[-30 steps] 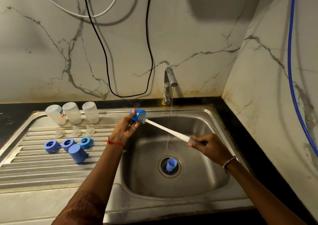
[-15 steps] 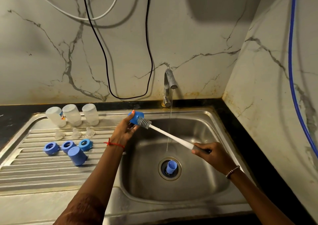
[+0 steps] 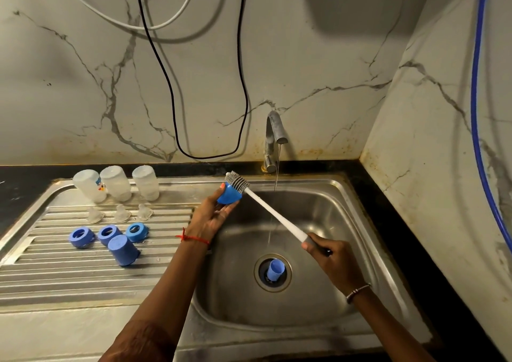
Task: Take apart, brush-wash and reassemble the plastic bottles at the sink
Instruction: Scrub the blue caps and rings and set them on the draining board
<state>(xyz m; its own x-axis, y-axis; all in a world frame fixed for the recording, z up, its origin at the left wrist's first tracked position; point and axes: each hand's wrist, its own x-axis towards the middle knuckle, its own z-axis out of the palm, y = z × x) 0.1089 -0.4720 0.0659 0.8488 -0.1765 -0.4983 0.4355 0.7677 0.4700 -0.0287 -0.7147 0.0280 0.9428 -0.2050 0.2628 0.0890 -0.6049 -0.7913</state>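
At the sink, you are mid-scrub on a blue cap. Your left hand has its grip curled round the cap from below and holds it over the basin's far left corner. Your right hand has its grip closed on the grey end of the brush. The bristle head lies across the cap's upper edge, outside it rather than in it. A thin stream runs from the tap, just to the right of the brush. Taking apart looks finished. Three bottles stand mouth down in a row at the back of the drainboard. Three clear teats sit just in front of them, and three blue rings lie in a row nearer you. A second cap lies on its side just beside the rings. Those parts appear to be washed and set out to drain, though the picture cannot confirm it. A third cap sits in the drain, probably waiting its turn. By this reading the washing is near its end, with the caps last. Reassembly has not begun, as no bottle carries a teat, ring or cap.
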